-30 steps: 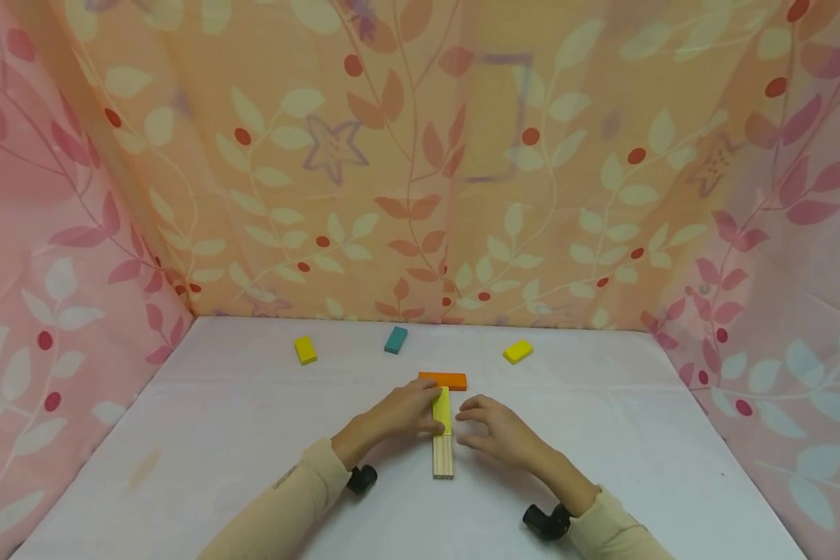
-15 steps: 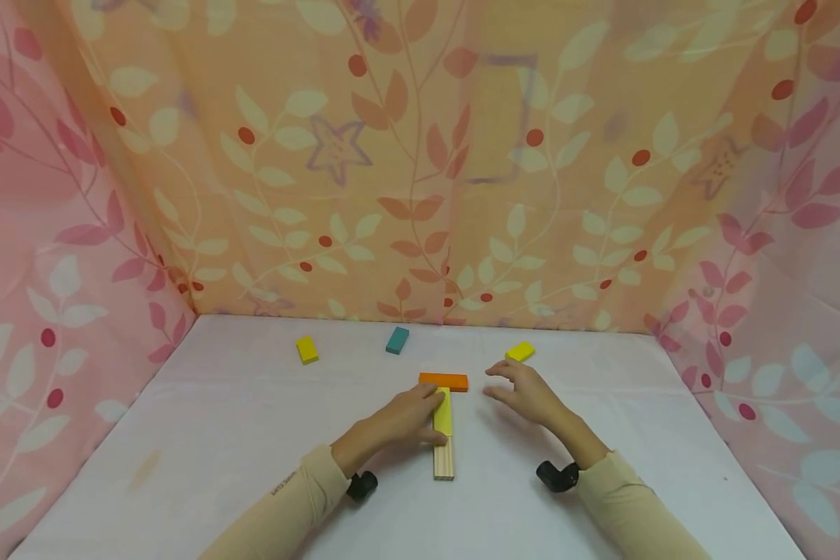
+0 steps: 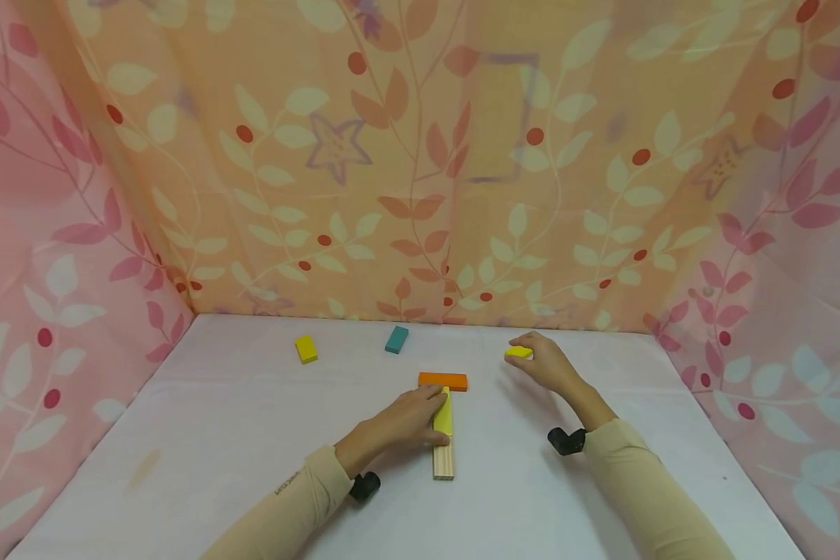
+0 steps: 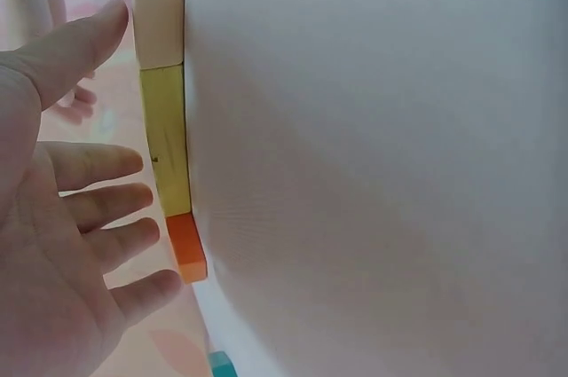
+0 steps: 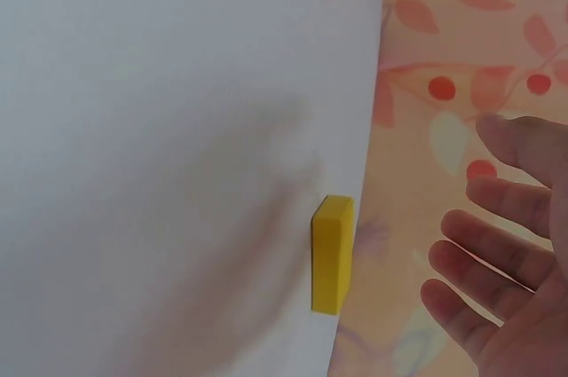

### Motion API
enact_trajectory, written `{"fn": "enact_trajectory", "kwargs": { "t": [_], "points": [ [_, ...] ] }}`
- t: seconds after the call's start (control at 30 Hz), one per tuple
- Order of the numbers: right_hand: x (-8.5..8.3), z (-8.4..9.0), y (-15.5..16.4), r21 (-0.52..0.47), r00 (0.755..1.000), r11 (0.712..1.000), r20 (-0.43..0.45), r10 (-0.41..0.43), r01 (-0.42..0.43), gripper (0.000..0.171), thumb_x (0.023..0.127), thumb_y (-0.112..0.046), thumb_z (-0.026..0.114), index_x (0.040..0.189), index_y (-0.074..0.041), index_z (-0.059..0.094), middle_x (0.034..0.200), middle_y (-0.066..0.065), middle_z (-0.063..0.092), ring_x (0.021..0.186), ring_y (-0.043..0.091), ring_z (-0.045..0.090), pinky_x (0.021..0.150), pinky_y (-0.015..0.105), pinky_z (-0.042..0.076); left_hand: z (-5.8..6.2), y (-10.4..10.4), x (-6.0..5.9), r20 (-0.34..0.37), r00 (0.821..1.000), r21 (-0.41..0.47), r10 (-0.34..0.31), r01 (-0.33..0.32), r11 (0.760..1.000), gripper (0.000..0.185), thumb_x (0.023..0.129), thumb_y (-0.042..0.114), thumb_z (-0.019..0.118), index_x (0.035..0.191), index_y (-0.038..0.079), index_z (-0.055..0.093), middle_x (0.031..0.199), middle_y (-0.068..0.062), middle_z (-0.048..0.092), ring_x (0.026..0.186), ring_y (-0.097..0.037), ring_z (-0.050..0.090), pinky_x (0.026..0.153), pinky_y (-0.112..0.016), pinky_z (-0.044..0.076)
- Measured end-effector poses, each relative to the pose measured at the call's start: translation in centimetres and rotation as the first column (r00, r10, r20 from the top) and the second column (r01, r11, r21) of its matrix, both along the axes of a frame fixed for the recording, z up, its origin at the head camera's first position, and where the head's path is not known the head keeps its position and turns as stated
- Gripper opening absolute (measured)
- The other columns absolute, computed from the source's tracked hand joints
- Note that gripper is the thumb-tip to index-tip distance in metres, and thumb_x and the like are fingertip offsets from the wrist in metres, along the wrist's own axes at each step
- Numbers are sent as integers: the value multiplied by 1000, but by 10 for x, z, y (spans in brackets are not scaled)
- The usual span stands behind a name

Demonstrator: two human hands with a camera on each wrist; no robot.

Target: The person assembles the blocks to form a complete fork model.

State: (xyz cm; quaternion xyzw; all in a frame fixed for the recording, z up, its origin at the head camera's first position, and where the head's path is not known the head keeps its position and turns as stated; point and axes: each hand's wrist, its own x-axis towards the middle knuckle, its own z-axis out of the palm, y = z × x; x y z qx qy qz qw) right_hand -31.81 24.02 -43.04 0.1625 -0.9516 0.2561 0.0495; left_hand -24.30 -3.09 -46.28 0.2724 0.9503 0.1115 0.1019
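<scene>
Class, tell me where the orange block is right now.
In the head view, the orange block lies crosswise at the far end of the yellow block beside the left hand, with the teal block farther back and to the left.

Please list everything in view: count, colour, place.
Leftmost yellow rectangular block: 1, yellow, back left.
Teal rectangular block: 1, teal, back centre.
Rightmost yellow rectangular block: 1, yellow, back right.
Orange rectangular block: 1, orange, crosswise at row's far end.
Light yellow rectangular block: 1, light yellow, mid row.
Pale wooden rectangular block: 1, pale, row's near end.
White tabletop: 1, white, beneath blocks.
Patterned cloth: count unclear, orange and pink, behind and beside.
Sleeves: 2, beige, forearms.
Wrist devices: 2, black, one per wrist.
Left hand: 1, over light yellow block; contact unclear.
Right hand: 1, at rightmost block; contact unclear.
</scene>
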Motion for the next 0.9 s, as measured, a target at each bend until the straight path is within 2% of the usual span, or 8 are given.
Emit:
{"fn": "enact_trajectory", "kwargs": {
  "t": [0.23,0.53,0.9],
  "points": [
    [-11,-6,7,15,999,999,27,-39,38,44,82,-29,64,116,-1,59,114,16,57,108,36,52,95,52,40,-1,1,-1,-13,1000,-2,-21,21,1000,76,75,54,63,136,14,40,146,-5,33,134,-21,31,109,-41,30],
    [-21,-12,11,41,997,997,30,-71,69,43,82,-27,64,114,1,60,113,18,56,105,36,51,93,51,40,1,1,-1,-5,1000,-11,-11,11,1000,76,74,55,63,136,16,41,145,-3,34,133,-20,31,109,-42,30],
    [-34,-26,16,58,986,990,100,-134,128,45,81,-29,65,113,2,60,116,21,50,104,34,50,92,48,41,1,1,-1,2,1000,-6,-3,3,1000,74,76,55,62,135,16,42,146,-2,33,135,-20,29,109,-45,28]
  ]
}}
